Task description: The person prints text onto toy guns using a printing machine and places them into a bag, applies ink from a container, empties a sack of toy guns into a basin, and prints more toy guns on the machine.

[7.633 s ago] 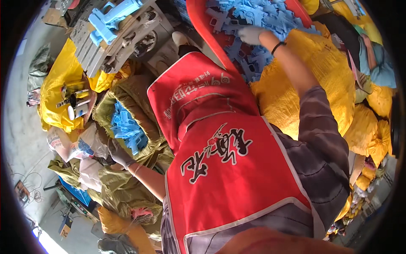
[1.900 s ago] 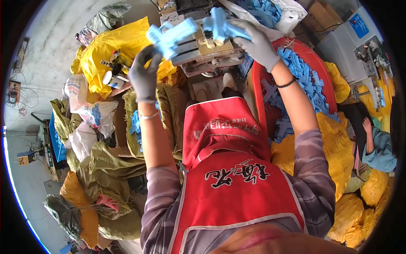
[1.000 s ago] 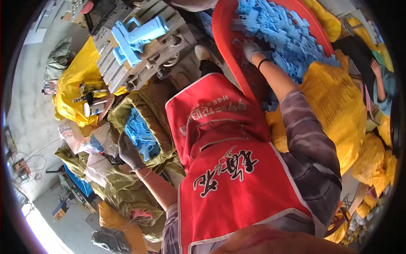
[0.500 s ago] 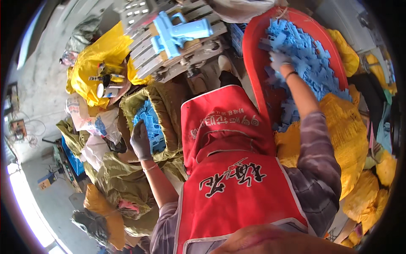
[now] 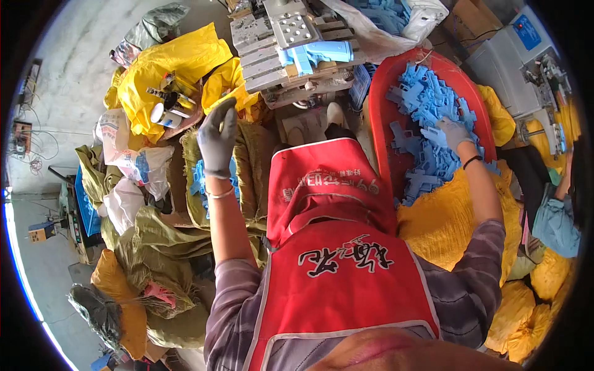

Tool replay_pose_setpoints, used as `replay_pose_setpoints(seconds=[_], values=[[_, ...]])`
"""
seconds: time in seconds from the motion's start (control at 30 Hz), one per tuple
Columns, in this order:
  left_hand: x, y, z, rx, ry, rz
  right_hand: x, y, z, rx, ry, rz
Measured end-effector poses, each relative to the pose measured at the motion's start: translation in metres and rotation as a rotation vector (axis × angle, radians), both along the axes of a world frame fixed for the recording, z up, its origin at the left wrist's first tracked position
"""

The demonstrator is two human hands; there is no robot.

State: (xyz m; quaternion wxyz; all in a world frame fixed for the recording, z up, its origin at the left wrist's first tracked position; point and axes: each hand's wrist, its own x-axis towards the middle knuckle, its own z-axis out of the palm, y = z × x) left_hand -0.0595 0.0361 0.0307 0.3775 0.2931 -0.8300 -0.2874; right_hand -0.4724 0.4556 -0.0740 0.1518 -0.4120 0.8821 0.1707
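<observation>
Evidently the work was only partly done: the gloved right hand rested on the heap of blue plastic parts in the red tub at upper right, fingers curled among them, though whether it gripped one I could not tell. The gloved left hand hung open and empty left of centre, above a green sack holding some blue parts. One blue part lay on the metal fixture at top centre, and many remained in the tub.
</observation>
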Motion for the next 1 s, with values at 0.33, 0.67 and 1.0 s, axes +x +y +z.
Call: replay_pose_setpoints(seconds=[0.33, 0.67, 1.0], values=[[-0.096, -0.012, 0.046, -0.277, -0.171, -0.339, 0.017, -0.028, 0.074, -1.624, -1.029, -0.591], [-0.081, -0.022, 0.05, -0.196, 0.034, -0.276, 0.079, -0.157, 0.12, -1.445, -0.239, 0.456], [0.114, -0.032, -0.05, 0.037, -0.091, 0.313, 0.108, -0.252, 0.142, -1.246, -1.219, -0.306]])
